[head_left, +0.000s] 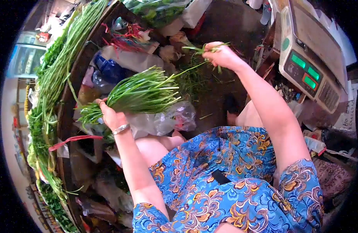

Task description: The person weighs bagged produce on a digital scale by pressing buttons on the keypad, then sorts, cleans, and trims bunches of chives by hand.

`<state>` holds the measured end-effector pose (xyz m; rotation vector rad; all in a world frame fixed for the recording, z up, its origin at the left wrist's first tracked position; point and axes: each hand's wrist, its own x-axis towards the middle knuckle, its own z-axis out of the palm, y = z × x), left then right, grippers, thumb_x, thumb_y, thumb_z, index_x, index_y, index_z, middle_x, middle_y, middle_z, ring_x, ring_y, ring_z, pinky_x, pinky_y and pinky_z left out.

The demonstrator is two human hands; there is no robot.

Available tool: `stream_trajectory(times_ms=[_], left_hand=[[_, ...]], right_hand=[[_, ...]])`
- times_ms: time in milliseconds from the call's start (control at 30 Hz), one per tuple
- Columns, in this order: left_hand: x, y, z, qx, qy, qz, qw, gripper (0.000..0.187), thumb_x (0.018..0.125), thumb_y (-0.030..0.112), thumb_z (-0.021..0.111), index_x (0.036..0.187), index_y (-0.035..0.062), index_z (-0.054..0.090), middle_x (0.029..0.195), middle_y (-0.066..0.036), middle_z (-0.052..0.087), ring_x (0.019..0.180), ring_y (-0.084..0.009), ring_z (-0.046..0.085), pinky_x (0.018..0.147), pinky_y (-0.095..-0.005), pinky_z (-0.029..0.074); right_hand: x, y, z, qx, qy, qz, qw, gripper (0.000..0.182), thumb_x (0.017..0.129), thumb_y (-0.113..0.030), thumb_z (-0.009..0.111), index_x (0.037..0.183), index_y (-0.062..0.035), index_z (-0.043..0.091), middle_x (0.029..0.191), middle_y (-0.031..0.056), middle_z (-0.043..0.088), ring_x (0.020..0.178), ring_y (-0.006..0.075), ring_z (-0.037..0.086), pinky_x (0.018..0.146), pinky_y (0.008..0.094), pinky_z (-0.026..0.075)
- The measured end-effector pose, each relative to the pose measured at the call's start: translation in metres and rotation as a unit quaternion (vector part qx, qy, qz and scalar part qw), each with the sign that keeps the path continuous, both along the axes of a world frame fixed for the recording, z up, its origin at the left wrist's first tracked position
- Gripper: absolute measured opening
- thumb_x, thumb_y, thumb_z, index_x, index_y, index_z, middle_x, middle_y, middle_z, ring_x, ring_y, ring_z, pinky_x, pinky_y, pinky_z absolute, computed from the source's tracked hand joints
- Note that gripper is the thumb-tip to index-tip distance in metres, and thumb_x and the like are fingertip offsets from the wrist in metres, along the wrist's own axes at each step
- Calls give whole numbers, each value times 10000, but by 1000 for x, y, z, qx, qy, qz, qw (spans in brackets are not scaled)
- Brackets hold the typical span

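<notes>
A thick bunch of garlic chives (144, 91) lies across the front of my left hand (111, 115), whose fingers are closed around it near the leafy end. The pale stem ends fan out to the right. Farther up and right, my right hand (224, 57) pinches a few loose green strands (192, 49), which stick out on both sides of the fingers. One long stalk stretches between the bunch and that hand. Below it, scattered green trimmings (196, 75) lie on the dark floor.
Long green stalks (64, 66) and leafy vegetables line a shelf edge on the left. Under it are a blue plastic bag (109, 66), red ties (128, 37) and clear plastic bags (182, 115). A lit digital scale (311, 58) stands at right.
</notes>
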<state>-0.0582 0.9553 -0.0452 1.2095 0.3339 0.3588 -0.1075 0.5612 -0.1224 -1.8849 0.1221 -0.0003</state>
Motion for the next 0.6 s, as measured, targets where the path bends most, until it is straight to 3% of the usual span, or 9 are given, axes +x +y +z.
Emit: stream_trajectory(times_ms=[100, 200, 267, 400, 433, 467, 533, 567, 600], left_hand=[[1, -5, -14, 0, 57, 26, 998, 386, 924, 440, 540, 853, 63, 585, 894, -57, 608, 814, -190, 569, 765, -346, 492], [5, -18, -6, 22, 26, 44, 998, 331, 926, 371, 567, 809, 62, 595, 854, -32, 599, 787, -163, 560, 733, -316, 484], [7, -22, -8, 28, 9, 44, 999, 317, 929, 351, 567, 804, 61, 596, 842, -29, 597, 774, -157, 554, 724, -312, 480], [3, -31, -9, 55, -16, 27, 998, 274, 936, 291, 566, 802, 54, 592, 821, -27, 596, 753, -136, 546, 711, -292, 468], [-1, -36, -1, 67, -14, 25, 997, 278, 935, 295, 570, 803, 51, 591, 822, -35, 601, 756, -141, 550, 713, -293, 469], [-1, -35, 2, 65, -12, 30, 997, 278, 935, 295, 570, 803, 51, 591, 822, -35, 601, 756, -141, 550, 713, -293, 469], [-4, -31, 1, 28, 2, 0, 1000, 306, 930, 319, 576, 802, 42, 588, 824, -56, 615, 765, -152, 559, 724, -297, 473], [-6, -23, -4, 96, 32, -8, 995, 332, 944, 376, 519, 967, 63, 629, 986, -63, 626, 851, -196, 599, 789, -359, 500], [-7, -22, -7, 88, 24, -13, 996, 323, 947, 361, 518, 982, 60, 630, 987, -61, 628, 853, -196, 601, 792, -357, 499]], right_hand=[[-5, -8, 19, 45, 2, -31, 999, 134, 847, -153, 630, 786, -43, 586, 587, -2, 545, 490, 81, 505, 454, 257, 404], [-9, 2, 51, 154, -58, -26, 986, 112, 860, -143, 628, 813, -50, 588, 652, -23, 555, 540, 70, 499, 492, 239, 411], [-14, 9, 89, 156, -56, -15, 986, 106, 858, -151, 631, 818, -58, 599, 674, -24, 560, 554, 67, 496, 505, 232, 406], [-11, 17, 152, 174, -186, 92, 963, 228, 882, -263, 602, 865, -37, 628, 718, 8, 588, 615, 77, 530, 580, 237, 423], [-11, 14, 169, 188, -203, 161, 947, 249, 876, -292, 607, 910, -47, 633, 730, 19, 608, 625, 109, 553, 582, 251, 443], [13, -4, 166, 282, -201, 322, 881, 275, 878, -252, 611, 1043, -32, 596, 831, 90, 636, 682, 207, 598, 631, 323, 488], [38, -31, 158, 401, -192, 483, 754, 372, 887, -208, 613, 1210, -40, 537, 965, 158, 660, 743, 320, 642, 686, 409, 541], [38, -34, 149, 419, -191, 490, 740, 381, 890, -205, 613, 1227, -50, 526, 982, 155, 658, 745, 327, 641, 689, 415, 545], [39, -38, 140, 437, -190, 497, 725, 391, 893, -203, 612, 1244, -61, 515, 999, 153, 656, 747, 335, 641, 692, 422, 548]])
